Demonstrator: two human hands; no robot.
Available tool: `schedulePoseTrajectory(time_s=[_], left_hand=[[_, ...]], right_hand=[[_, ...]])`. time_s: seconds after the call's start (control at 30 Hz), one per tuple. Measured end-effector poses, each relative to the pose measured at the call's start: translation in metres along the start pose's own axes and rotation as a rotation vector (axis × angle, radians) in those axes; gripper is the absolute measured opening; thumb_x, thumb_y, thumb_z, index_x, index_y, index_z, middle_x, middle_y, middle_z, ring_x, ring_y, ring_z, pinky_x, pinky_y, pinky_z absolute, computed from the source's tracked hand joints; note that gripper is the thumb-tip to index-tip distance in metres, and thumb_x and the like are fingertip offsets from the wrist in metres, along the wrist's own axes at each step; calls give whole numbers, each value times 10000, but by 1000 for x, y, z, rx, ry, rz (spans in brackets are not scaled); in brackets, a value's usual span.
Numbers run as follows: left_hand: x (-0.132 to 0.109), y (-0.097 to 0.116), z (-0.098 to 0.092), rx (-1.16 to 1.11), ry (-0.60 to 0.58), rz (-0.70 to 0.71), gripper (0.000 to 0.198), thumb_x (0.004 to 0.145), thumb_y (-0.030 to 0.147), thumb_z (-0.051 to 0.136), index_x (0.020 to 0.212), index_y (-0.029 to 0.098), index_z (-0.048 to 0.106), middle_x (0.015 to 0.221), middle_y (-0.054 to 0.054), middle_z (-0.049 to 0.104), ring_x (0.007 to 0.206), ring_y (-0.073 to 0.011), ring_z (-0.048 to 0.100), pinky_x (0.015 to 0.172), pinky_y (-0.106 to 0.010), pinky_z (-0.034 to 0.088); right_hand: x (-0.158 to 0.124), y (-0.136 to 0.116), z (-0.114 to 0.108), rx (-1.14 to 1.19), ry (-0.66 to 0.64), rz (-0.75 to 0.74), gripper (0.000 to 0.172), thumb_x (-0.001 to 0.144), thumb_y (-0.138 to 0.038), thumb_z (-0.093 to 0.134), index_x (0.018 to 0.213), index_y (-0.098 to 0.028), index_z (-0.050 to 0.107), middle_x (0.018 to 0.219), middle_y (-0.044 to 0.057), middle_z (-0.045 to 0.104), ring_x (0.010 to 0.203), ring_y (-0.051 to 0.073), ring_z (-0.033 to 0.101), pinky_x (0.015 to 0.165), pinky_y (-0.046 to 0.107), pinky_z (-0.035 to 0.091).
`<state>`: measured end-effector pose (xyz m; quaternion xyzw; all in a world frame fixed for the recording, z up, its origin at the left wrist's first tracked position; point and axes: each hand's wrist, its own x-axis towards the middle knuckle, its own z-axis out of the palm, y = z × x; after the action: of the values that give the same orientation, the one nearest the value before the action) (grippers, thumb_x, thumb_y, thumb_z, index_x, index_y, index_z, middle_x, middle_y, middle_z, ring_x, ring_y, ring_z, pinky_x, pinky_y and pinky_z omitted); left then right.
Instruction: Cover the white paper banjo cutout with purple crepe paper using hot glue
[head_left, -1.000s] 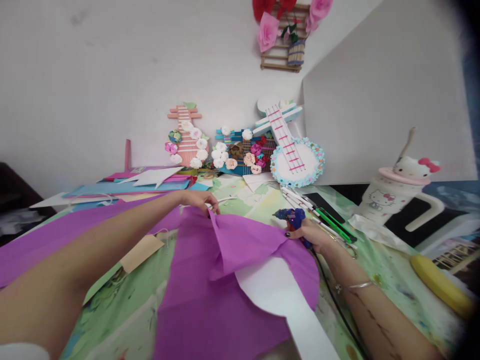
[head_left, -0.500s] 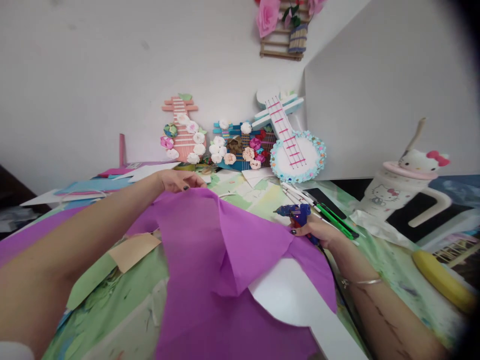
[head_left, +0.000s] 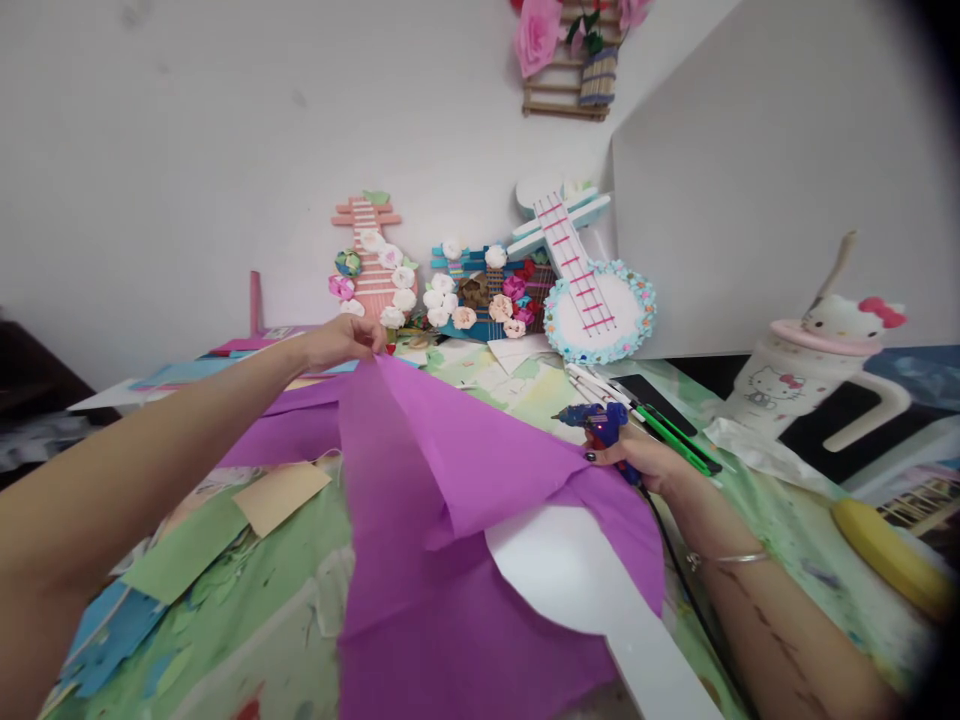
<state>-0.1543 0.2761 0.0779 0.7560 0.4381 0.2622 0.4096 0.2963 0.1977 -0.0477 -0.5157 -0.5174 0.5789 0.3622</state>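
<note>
A large sheet of purple paper (head_left: 480,440) spreads across the middle, its far edge lifted and folded over. My left hand (head_left: 349,340) pinches a corner of this sheet and holds it up. On the right, my right hand (head_left: 637,460) is wrapped round a blue glue gun (head_left: 606,425), whose nozzle points left just above the sheet's edge. A white paddle-shaped cutout (head_left: 570,580) with a rounded head and long neck lies on the purple paper, its far edge partly under the fold. The glue gun's black cord runs down beside my right wrist.
Behind stand a pink toy lute (head_left: 371,265), blue flower-covered crafts and a white banjo-like model (head_left: 596,310). Green cutters (head_left: 679,440) and a black phone-like slab lie right. Further right are a white cup (head_left: 795,375) and yellow object (head_left: 892,555). Paper scraps (head_left: 187,545) lie left.
My left hand has moved a little left and up, pulling the purple paper's corner taut. My right hand still holds the glue gun in nearly the same place.
</note>
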Motion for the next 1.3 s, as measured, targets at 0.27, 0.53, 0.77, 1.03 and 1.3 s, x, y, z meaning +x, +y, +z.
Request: schedulePoseTrajectory(time_s=[0.27,0.53,0.77,1.03,1.3], left_hand=[[-9,19,11,285,-288,-91,294,527,126,640,589,189,359,590,48,333,547,-91,307,516,-205,269],[3,21,-6,446,540,-135,347,636,168,630,559,193,292,509,72,267,512,-73,278,518,-204,215],[-38,17,47,449,634,-427,410,790,445,593,535,143,485,386,26,438,455,-99,415,488,-205,298],[-122,-10,167,-504,52,-801,563,701,682,584,771,128,648,794,-198,716,687,-302,704,564,-358,561],[-130,-5,206,-960,245,-741,312,883,358,523,724,113,634,864,-214,717,800,-262,713,782,-355,572]], right_hand=[[1,2,1,-31,70,-60,260,454,-122,745,654,-181,589,638,-13,604,620,152,545,575,271,423],[0,0,9,10,149,-40,275,451,-121,730,646,-182,547,617,-28,573,600,135,533,545,255,414],[4,1,22,51,278,11,250,451,-125,682,596,-188,488,559,-42,508,542,120,501,494,246,389],[1,-1,30,-10,284,67,208,455,-93,646,570,-183,498,468,-43,483,463,108,455,415,229,308],[-9,-10,34,22,264,57,218,445,-78,612,574,-189,477,472,-41,490,445,108,469,409,232,346]])
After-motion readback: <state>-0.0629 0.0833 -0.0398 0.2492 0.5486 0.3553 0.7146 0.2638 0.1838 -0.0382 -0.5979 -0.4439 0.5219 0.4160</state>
